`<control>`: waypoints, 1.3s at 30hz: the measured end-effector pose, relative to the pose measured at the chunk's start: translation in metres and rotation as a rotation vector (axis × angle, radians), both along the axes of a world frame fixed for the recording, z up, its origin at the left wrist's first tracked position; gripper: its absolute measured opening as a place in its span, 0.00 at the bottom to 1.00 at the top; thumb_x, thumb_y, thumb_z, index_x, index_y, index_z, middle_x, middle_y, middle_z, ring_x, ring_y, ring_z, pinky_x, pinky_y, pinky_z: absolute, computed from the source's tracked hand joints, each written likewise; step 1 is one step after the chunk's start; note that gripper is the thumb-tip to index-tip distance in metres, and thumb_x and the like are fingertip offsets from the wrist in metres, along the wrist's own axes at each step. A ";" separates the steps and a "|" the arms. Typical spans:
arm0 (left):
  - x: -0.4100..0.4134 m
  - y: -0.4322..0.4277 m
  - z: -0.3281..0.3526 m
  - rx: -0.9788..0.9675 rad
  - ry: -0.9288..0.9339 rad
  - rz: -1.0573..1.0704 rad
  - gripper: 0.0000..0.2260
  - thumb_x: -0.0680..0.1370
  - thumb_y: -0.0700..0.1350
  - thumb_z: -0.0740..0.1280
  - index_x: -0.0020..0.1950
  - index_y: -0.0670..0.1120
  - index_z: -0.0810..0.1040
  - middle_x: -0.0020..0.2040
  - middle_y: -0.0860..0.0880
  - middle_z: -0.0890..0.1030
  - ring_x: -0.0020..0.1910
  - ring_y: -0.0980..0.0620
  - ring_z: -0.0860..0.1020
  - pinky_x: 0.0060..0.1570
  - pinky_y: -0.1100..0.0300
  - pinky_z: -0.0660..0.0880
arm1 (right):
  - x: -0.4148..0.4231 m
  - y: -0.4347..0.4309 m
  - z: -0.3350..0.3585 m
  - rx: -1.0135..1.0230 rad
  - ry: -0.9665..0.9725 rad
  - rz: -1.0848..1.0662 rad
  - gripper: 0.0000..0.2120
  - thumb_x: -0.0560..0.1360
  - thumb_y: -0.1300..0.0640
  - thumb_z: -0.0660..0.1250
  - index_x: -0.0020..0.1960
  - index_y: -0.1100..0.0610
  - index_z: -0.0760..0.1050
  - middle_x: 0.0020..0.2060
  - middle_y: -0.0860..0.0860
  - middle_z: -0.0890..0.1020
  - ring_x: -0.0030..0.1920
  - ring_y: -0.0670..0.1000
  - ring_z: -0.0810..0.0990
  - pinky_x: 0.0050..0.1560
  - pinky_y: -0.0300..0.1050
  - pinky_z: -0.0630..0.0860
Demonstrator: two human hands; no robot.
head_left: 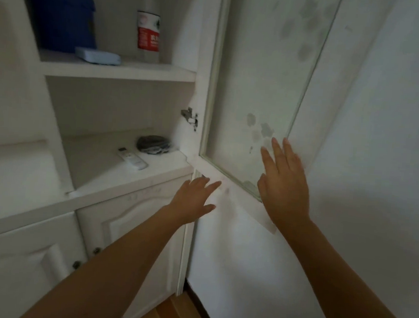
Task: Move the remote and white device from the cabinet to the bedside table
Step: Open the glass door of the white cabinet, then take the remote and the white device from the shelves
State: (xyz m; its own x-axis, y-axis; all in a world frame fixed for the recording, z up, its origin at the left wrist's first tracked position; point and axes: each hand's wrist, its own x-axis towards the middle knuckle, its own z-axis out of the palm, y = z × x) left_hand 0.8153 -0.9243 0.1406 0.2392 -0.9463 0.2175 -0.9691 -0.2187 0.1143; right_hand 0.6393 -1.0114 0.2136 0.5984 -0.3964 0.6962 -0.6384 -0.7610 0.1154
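Note:
A white remote (pixel 132 158) lies flat on the lower shelf of the open white cabinet (pixel 127 175). Behind it to the right rests a dark round object (pixel 153 144). No separate white device is recognisable on that shelf. My left hand (pixel 195 199) hovers just below the shelf's front edge, fingers spread, holding nothing, a short way right of the remote. My right hand (pixel 282 187) is flat against the bottom of the swung-open glass door (pixel 266 88), fingers apart.
The upper shelf holds a blue box (pixel 60 16), a light blue pack (pixel 97 56) and a red-and-white bottle (pixel 149 28). Closed lower cabinet doors (pixel 123 227) sit under the shelf. A white wall (pixel 378 172) is right of the door; wooden floor (pixel 173 314) shows below.

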 end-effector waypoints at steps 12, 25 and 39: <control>0.083 0.173 0.014 -0.247 -0.101 0.353 0.19 0.77 0.47 0.62 0.68 0.46 0.67 0.67 0.42 0.71 0.66 0.43 0.68 0.65 0.50 0.63 | 0.090 0.082 -0.025 0.524 -0.032 0.605 0.22 0.76 0.58 0.61 0.69 0.53 0.64 0.70 0.50 0.67 0.70 0.50 0.63 0.70 0.47 0.61; 0.119 0.225 0.001 -0.402 -0.119 0.333 0.12 0.75 0.44 0.66 0.57 0.43 0.77 0.54 0.43 0.81 0.54 0.43 0.78 0.56 0.50 0.71 | 0.130 0.101 -0.071 0.707 -0.047 0.536 0.18 0.77 0.55 0.60 0.67 0.53 0.67 0.65 0.52 0.73 0.66 0.50 0.67 0.62 0.40 0.62; 0.167 0.129 -0.021 -0.302 0.044 0.413 0.15 0.77 0.46 0.62 0.63 0.45 0.73 0.61 0.45 0.77 0.58 0.45 0.75 0.57 0.51 0.71 | 0.206 0.022 -0.088 0.780 0.094 0.614 0.19 0.78 0.55 0.58 0.69 0.55 0.64 0.67 0.53 0.71 0.68 0.51 0.66 0.67 0.45 0.63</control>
